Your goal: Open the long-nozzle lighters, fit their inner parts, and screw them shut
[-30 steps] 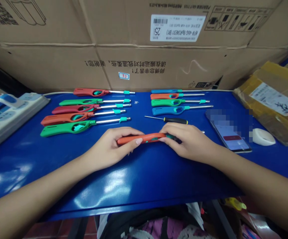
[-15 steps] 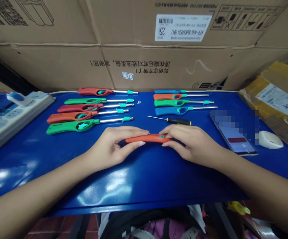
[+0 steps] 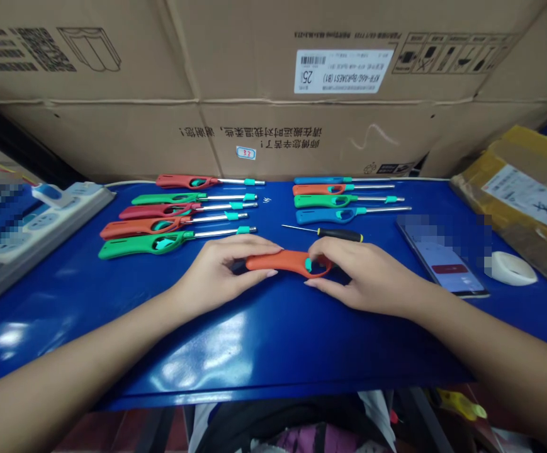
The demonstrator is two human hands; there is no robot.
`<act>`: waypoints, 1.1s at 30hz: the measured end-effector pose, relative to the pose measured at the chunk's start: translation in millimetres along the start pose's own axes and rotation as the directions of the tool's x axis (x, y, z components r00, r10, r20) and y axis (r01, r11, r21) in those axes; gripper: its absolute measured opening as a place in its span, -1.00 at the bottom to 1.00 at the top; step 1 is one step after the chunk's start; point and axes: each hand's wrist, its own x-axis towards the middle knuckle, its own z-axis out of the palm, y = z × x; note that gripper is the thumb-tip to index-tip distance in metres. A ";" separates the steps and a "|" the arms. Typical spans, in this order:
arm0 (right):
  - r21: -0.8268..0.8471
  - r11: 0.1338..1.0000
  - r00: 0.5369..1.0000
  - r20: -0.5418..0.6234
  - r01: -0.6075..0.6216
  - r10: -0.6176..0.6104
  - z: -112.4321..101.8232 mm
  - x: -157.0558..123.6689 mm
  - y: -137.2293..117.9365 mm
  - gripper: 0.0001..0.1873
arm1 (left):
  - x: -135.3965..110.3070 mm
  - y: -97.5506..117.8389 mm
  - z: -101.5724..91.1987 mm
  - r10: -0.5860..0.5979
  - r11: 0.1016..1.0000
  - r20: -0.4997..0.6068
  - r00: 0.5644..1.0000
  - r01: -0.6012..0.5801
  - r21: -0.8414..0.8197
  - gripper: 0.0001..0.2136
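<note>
Orange utility lighter now turned flat between our left hand and right hand, teal trigger showing; earlier held edge-on.

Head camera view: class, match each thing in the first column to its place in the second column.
Things:
1. orange lighter
2. screwdriver
3. phone
4. power strip

Places:
A. left end of the blue table
B. held between the left hand and right hand
C. just beyond the right hand
D. left of the white object

Pairs: 1-B, 2-C, 3-D, 4-A
</note>
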 end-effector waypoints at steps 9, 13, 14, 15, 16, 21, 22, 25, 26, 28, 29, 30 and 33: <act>0.048 0.996 0.993 -0.101 0.071 -0.066 18.3 1.9 -7.4 -0.65 | -7.5 5.1 12.4 -0.086 0.996 0.014 0.996 0.086 -0.013 -0.65; 0.091 0.995 0.996 -0.073 0.047 -0.041 21.8 1.9 -4.6 -0.66 | -6.3 9.4 15.0 -0.349 0.897 0.114 0.930 0.367 -0.246 -0.61; 0.092 0.994 0.997 -0.064 0.050 -0.044 21.4 2.1 -3.3 -0.65 | -5.4 10.1 15.0 -0.409 0.849 0.165 0.897 0.441 -0.292 -0.61; 0.094 0.994 0.997 -0.058 0.058 -0.053 20.5 2.5 -1.7 -0.65 | -4.5 10.7 14.9 -0.454 0.802 0.220 0.864 0.503 -0.322 -0.62; 0.090 0.994 0.997 -0.061 0.060 -0.055 19.1 3.0 0.1 -0.64 | -3.5 11.1 14.5 -0.485 0.760 0.271 0.831 0.554 -0.340 -0.64; -0.067 0.988 0.971 -0.203 -0.141 0.125 9.5 6.4 16.3 -0.67 | 0.6 11.0 8.9 -0.614 0.631 0.328 0.718 0.696 -0.343 -0.74; -0.115 0.971 0.959 -0.218 -0.209 0.180 8.1 6.5 20.9 -0.68 | 1.0 10.4 7.4 -0.630 0.621 0.329 0.704 0.710 -0.333 -0.75; -0.229 0.907 0.929 -0.197 -0.353 0.312 5.0 4.5 35.2 -0.71 | 0.5 8.2 3.8 -0.626 0.624 0.364 0.690 0.723 -0.296 -0.77; -0.249 0.891 0.922 -0.174 -0.380 0.345 3.9 3.2 39.7 -0.72 | -0.2 7.7 3.2 -0.611 0.642 0.373 0.698 0.713 -0.282 -0.75; -0.253 0.876 0.911 -0.111 -0.411 0.396 1.1 0.5 47.6 -0.74 | -2.1 7.4 2.9 -0.564 0.716 0.362 0.743 0.657 -0.233 -0.72; -0.233 0.879 0.909 -0.081 -0.415 0.408 -0.4 -0.5 50.8 -0.76 | -3.1 7.6 3.0 -0.531 0.768 0.336 0.778 0.609 -0.198 -0.71; -0.203 0.894 0.916 -0.056 -0.399 0.396 -1.8 -1.1 53.2 -0.78 | -4.1 8.1 3.2 -0.493 0.820 0.301 0.817 0.551 -0.153 -0.71; -0.090 0.944 0.948 -0.054 -0.317 0.313 -2.5 0.7 55.1 -0.84 | -5.9 10.4 3.5 -0.380 0.920 0.213 0.900 0.391 -0.010 -0.71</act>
